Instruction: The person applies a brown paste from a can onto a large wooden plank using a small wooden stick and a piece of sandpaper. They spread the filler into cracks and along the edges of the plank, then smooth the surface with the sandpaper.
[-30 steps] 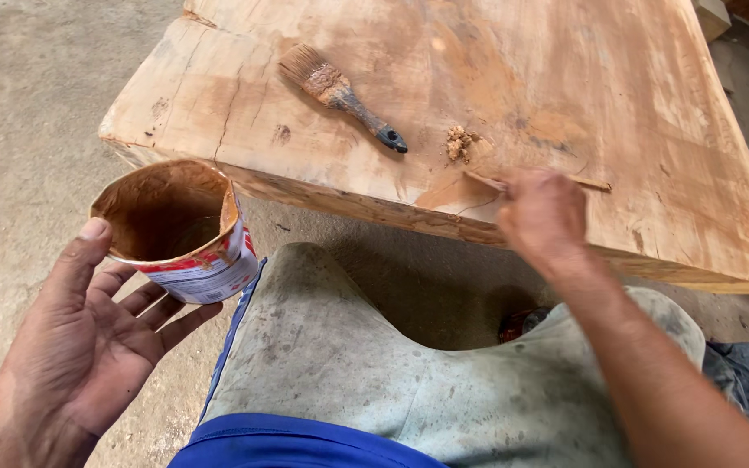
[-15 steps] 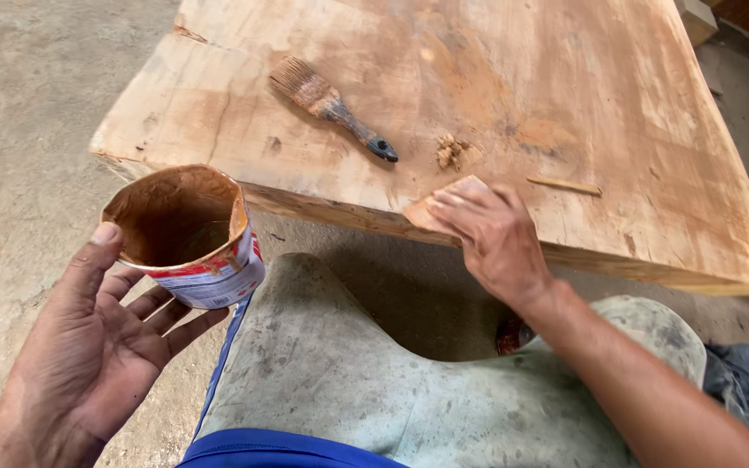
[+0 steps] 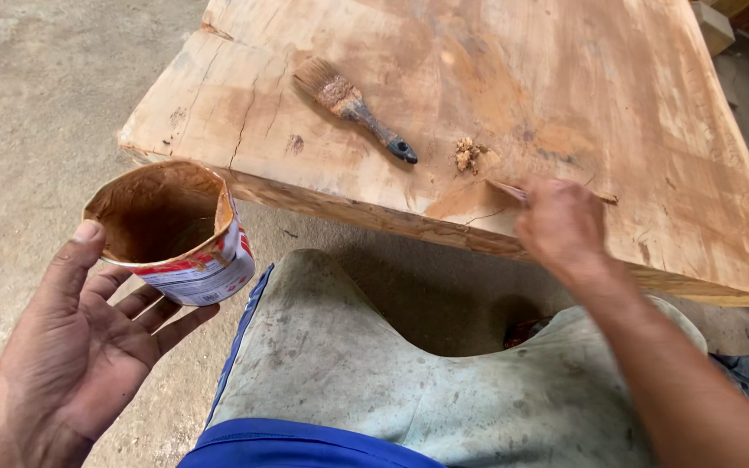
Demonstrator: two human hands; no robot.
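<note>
My left hand grips an open, dented can, thumb on the rim and fingers under it; the can's inside is coated with brown paste. My right hand presses a thin flat spreader onto the front edge of a thick wooden slab, beside a smeared brown patch over a crack. A small lump of paste lies just above that patch. A paste-caked brush rests on the slab to the left of the lump.
A thin wooden stick lies on the slab by my right hand. My knee in stained grey trousers is below the slab's edge. Concrete floor lies to the left, with a wooden block at top right.
My right hand slid left along the slab's edge with the spreader, then back right past the smeared patch. The can stayed held in my left hand.
</note>
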